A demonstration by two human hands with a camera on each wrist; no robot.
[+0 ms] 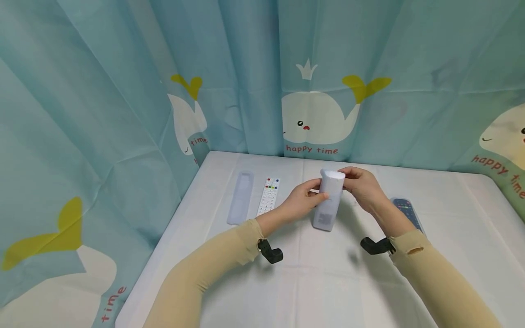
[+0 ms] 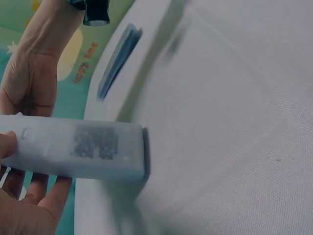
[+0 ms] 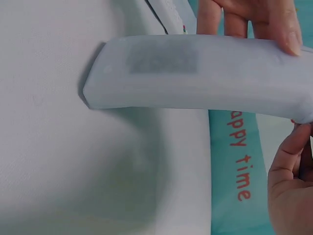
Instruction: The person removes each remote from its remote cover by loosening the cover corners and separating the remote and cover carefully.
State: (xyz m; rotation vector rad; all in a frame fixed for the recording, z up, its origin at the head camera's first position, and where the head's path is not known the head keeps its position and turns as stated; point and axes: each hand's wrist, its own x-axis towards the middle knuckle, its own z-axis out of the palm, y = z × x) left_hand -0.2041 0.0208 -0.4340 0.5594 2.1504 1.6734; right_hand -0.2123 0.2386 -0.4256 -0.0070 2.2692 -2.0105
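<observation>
Above the table, both hands hold a remote control in a translucent white sleeve (image 1: 328, 205). It is tilted, with its back towards me, and a dark label patch shows blurred through the sleeve in both wrist views. My left hand (image 1: 301, 200) grips it from the left, thumb on the near face and fingers behind. At the upper right corner, my right hand (image 1: 362, 187) pinches the sleeve's top edge between thumb and fingertips (image 3: 296, 142). The sleeve hides the remote's buttons.
Left of the hands lie an unfilled-looking translucent sleeve (image 1: 240, 198) and a white remote (image 1: 268, 196) with coloured buttons. A dark blue remote (image 1: 406, 212) lies beyond the right forearm. Behind the white table (image 1: 320, 287) hangs a blue curtain (image 1: 254, 77) with whale prints.
</observation>
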